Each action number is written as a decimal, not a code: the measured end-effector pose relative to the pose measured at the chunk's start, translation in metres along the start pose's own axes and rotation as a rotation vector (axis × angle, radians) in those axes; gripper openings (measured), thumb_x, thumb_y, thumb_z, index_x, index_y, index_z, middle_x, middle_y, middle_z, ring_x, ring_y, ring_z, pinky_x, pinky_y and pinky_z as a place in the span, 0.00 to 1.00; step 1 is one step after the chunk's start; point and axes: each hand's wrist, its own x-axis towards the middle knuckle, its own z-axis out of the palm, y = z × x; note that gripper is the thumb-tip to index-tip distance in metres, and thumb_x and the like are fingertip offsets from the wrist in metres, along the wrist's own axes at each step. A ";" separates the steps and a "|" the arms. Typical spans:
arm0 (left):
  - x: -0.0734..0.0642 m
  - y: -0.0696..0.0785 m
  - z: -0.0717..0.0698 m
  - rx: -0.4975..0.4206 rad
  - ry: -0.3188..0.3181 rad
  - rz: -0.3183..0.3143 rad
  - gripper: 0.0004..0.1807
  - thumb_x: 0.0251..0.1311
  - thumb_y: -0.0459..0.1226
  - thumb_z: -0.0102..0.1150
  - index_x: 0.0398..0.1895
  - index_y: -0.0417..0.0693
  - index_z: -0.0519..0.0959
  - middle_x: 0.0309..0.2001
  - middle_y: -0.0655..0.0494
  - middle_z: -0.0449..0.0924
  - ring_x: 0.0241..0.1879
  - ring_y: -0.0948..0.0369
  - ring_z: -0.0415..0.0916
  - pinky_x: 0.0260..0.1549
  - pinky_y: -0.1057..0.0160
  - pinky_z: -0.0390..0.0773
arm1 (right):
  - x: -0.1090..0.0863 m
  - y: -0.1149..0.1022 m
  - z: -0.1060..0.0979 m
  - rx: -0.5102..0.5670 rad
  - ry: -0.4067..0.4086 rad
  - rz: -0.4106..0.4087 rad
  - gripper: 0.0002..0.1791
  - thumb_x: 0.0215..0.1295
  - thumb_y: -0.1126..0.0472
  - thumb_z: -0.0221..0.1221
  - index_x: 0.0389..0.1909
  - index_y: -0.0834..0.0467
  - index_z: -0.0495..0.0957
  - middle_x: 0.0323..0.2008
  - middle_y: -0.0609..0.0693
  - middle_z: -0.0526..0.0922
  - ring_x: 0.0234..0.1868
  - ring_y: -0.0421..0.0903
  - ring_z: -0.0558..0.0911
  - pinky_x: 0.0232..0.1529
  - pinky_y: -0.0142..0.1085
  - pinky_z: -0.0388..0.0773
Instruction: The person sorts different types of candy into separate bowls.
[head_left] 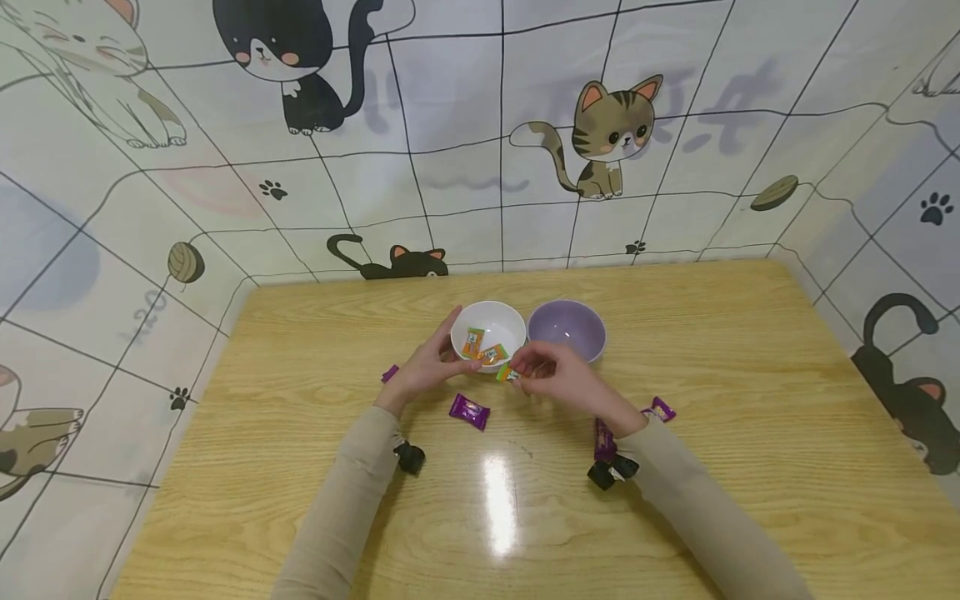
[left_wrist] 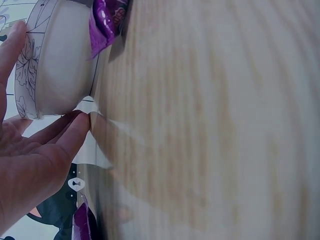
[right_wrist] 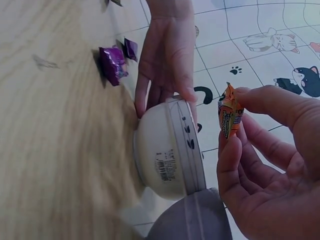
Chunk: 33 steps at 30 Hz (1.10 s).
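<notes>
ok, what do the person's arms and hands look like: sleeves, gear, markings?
Left hand and right hand: bare, no gloves. Plain, long beige fabric left sleeve and matching beige right sleeve, ending near the wrists. Small, black, blocky left wrist unit and similar black right wrist unit. No cables or markings that I can make out.

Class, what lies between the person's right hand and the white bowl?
An orange-wrapped candy, pinched by the right hand. The right wrist view shows it there, with a visible gap between it and the white bowl.

Orange-and-green candy (head_left: 507,374), white bowl (head_left: 491,315) (floral-patterned band), lilac bowl (head_left: 566,323)
</notes>
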 end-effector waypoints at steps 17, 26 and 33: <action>0.005 -0.007 -0.001 0.021 0.001 0.006 0.52 0.60 0.39 0.66 0.78 0.62 0.39 0.70 0.44 0.59 0.69 0.52 0.56 0.65 0.54 0.59 | 0.050 -0.010 -0.007 -0.142 0.109 0.018 0.10 0.60 0.65 0.65 0.41 0.63 0.80 0.34 0.52 0.81 0.38 0.47 0.79 0.42 0.41 0.76; 0.004 -0.003 -0.001 0.007 0.005 -0.016 0.53 0.59 0.38 0.67 0.78 0.60 0.40 0.69 0.46 0.60 0.68 0.55 0.59 0.64 0.58 0.62 | 0.056 -0.007 -0.006 -0.126 0.113 0.043 0.14 0.62 0.63 0.63 0.46 0.66 0.78 0.40 0.53 0.81 0.41 0.49 0.78 0.45 0.43 0.76; 0.002 -0.005 -0.001 0.003 0.004 -0.014 0.53 0.59 0.37 0.67 0.78 0.58 0.39 0.70 0.44 0.59 0.68 0.53 0.58 0.65 0.57 0.61 | 0.052 -0.005 -0.007 -0.118 0.108 0.088 0.12 0.63 0.65 0.63 0.45 0.67 0.79 0.38 0.53 0.81 0.41 0.49 0.78 0.46 0.43 0.75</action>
